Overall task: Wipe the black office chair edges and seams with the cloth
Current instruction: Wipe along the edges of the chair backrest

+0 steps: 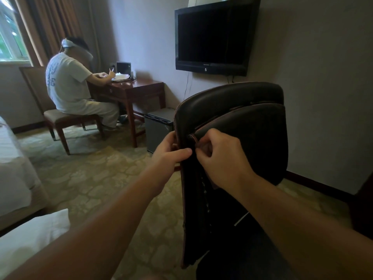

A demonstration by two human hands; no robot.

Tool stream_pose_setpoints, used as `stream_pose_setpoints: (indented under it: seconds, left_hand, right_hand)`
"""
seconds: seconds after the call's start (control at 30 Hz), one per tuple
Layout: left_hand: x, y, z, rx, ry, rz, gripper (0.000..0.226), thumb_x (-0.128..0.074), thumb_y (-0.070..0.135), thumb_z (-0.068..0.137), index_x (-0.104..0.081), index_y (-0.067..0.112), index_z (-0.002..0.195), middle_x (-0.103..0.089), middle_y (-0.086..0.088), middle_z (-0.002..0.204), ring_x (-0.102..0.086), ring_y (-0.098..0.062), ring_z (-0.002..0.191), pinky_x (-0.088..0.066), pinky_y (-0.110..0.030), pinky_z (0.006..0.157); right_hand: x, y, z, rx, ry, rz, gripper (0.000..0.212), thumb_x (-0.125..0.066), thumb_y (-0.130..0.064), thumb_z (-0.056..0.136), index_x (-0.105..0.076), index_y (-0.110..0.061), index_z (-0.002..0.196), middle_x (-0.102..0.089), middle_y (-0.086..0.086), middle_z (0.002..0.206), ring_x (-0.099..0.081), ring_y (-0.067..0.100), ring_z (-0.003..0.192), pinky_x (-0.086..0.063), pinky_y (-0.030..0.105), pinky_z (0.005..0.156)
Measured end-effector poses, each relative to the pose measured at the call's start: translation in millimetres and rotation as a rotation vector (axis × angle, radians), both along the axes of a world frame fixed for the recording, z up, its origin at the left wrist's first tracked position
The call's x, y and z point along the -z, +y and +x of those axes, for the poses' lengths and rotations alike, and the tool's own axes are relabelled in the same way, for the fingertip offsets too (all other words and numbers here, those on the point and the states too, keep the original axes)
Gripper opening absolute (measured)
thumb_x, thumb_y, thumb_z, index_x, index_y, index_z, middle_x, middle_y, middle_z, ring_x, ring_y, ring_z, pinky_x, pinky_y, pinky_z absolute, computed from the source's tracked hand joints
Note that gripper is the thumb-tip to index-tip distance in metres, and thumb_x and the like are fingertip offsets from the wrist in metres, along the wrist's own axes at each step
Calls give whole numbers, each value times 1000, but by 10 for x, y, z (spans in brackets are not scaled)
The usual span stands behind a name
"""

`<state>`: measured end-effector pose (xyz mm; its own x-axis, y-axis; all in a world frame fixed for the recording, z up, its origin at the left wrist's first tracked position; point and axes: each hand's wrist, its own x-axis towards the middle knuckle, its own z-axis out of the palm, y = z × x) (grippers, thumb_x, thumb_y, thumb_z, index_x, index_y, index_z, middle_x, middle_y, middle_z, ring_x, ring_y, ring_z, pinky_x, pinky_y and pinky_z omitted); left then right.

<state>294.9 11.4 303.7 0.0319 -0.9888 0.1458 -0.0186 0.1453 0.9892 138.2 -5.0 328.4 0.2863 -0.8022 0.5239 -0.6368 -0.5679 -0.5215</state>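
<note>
Black office chair (238, 122) is seen at the centre right, on patterned carpet (96, 178), below a wall-mounted television (214, 37). Its left edge is gripped by the left hand (169, 152), thumb laid across the front. The right hand (220, 158) is curled at the seam just beside it; whether a cloth is held cannot be told.

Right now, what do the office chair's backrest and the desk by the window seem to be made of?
Office chair backrest: looks like black leather or imitation leather, smooth with a dull sheen, piped seams along its edge; which of the two cannot be told. Desk: seemingly reddish-brown wood, glossy varnish reflecting the window light.
</note>
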Motion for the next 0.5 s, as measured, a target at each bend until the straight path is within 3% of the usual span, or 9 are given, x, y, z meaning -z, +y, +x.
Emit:
stream_pose_setpoints:
  seconds: [0.13,0.27,0.5]
  left_hand:
    - [-10,7,-2,5,9,2,44,-67,23,75,-61,29,118,-70,-14,113,-72,-21,94,-54,-36,79]
    - [-9,0,5,-11,-5,8,35,-62,5,92,-60,25,120,-68,-18,117,-70,-27,100,-55,-38,82]
    - [-10,-5,6,-4,-1,12,31,-59,7,94,-60,25,119,-69,-16,115,-71,-26,99,-54,-38,82]
  right_hand:
    - [-13,-14,-2,21,-63,-13,20,-67,-21,93,-52,-32,88,-56,-19,77,-56,-7,72,-41,4,64]
    - [-13,-21,37,4,-41,-12,18,-67,-22,93,-53,-32,90,-57,-20,78,-58,-7,73,-43,4,63]
    - [-19,-40,65,7,-127,18,14,-68,-23,93,-57,-31,95,-59,-20,80,-59,-8,74,-44,2,62]
